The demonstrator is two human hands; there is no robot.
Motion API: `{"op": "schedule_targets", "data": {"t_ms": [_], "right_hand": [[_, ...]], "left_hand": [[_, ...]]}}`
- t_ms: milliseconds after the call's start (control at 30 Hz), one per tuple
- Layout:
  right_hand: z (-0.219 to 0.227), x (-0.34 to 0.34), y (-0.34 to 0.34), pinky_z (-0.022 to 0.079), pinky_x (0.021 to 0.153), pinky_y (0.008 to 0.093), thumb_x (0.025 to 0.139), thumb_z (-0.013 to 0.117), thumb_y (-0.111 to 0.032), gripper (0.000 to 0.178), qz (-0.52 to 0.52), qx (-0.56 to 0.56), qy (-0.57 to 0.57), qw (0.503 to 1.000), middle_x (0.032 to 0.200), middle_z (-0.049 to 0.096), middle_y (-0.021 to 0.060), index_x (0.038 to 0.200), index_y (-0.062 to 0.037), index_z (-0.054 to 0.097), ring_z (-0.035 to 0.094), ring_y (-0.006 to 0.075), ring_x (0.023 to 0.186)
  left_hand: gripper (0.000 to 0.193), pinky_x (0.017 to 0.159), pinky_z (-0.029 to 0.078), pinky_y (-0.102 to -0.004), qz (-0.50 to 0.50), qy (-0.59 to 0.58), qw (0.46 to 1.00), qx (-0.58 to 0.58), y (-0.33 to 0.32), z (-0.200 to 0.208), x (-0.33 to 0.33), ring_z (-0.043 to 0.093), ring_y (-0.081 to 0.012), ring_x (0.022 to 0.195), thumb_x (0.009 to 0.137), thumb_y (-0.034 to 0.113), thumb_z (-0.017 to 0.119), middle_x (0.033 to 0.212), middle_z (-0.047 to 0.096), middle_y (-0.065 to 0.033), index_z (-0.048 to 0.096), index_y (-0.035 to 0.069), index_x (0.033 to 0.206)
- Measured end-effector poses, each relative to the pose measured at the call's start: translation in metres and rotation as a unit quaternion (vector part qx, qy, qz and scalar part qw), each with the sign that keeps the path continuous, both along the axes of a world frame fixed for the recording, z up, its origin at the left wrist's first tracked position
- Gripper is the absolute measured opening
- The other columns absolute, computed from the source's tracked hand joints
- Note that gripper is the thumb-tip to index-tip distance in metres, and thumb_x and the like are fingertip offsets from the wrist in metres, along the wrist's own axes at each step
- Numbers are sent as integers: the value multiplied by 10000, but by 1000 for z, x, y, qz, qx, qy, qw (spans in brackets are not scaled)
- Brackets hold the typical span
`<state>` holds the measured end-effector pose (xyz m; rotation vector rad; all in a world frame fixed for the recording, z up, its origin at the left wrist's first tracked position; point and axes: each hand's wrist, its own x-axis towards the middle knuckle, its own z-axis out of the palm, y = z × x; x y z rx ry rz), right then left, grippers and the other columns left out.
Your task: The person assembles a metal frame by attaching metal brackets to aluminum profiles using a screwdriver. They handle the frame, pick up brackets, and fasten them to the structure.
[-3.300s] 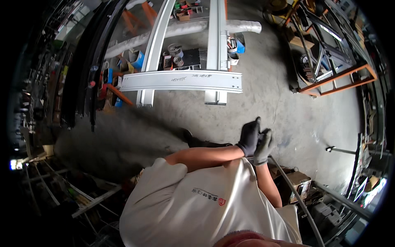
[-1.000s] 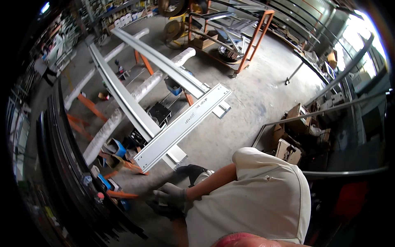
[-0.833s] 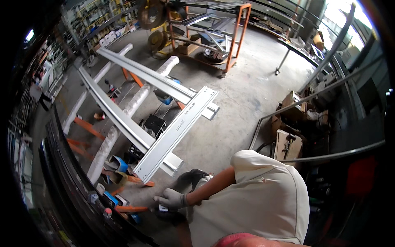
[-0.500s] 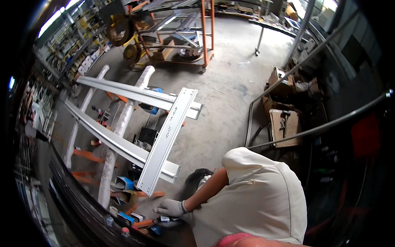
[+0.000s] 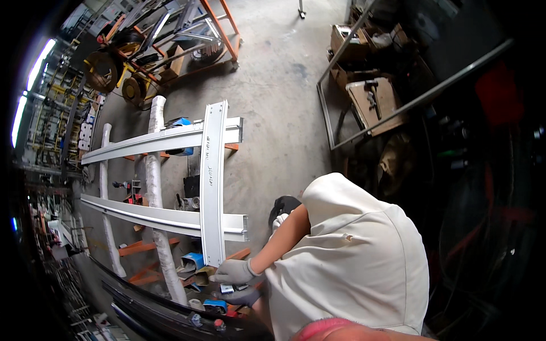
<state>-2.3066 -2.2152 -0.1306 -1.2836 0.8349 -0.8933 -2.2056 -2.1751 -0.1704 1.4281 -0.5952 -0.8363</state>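
Both my hands wear grey gloves and are close together, by the near end of a white metal profile (image 5: 213, 170) with handwriting on it. My right hand (image 5: 236, 272) is uppermost, its fingers bent and close together; anything in them is hidden. Just below it, my left hand (image 5: 243, 297) is closed around a small object with a white face (image 5: 227, 288), whose kind I cannot make out. The written-on profile lies across two long white profiles, an upper one (image 5: 153, 143) and a lower one (image 5: 151, 215).
Two plastic-wrapped bars (image 5: 154, 176) support the profiles. Orange stand legs (image 5: 139, 248) and a blue box (image 5: 192, 260) are beneath. Black profiles (image 5: 153, 310) run along the lower left. A hammer (image 5: 372, 99) rests on a board beyond a metal frame (image 5: 364, 132). An orange rack (image 5: 227, 34) stands farther off.
My view has turned, so the profiles now appear straighter and farther left. My hands stay together, and the right one now appears right beside the written-on profile's near end.
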Motion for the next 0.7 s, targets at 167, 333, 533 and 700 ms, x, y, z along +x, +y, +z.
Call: {"op": "schedule_targets", "data": {"t_ms": [167, 333, 533, 700], "right_hand": [[-2, 1, -18, 495, 724, 463, 1027, 452, -501, 594, -33, -12, 3, 999, 793, 648, 258, 898, 28, 692, 611, 408, 716], [2, 0, -24, 491, 733, 475, 1030, 452, -486, 583, -44, -6, 4, 999, 795, 643, 266, 848, 15, 686, 620, 417, 727], [-10, 27, -19, 499, 677, 475, 1054, 441, -358, 383, 20, -129, 99, 986, 799, 644, 193, 940, -47, 634, 637, 379, 713], [-6, 32, -10, 435, 532, 323, 1056, 500, -411, 520, 41, 36, -65, 996, 608, 514, -1, 810, 27, 637, 474, 94, 587]], "left_hand": [[349, 761, 503, -322, -34, -11, 999, 5, -13, 7, 4, 571, -159, 806, 1070, 360, 438, 883, 574, -21, 584, 46, 1025], [345, 751, 503, -320, -34, 0, 999, 9, -19, 9, 8, 567, -156, 798, 1071, 363, 440, 878, 568, -18, 579, 51, 1021], [341, 740, 503, -317, 31, -8, 999, 5, 5, 11, 40, 564, -153, 787, 1072, 366, 442, 871, 562, -14, 574, 57, 1017], [379, 646, 491, -309, 198, 119, 973, 27, 12, 56, 10, 550, -135, 727, 1061, 422, 469, 824, 549, -2, 560, 81, 925]]}}
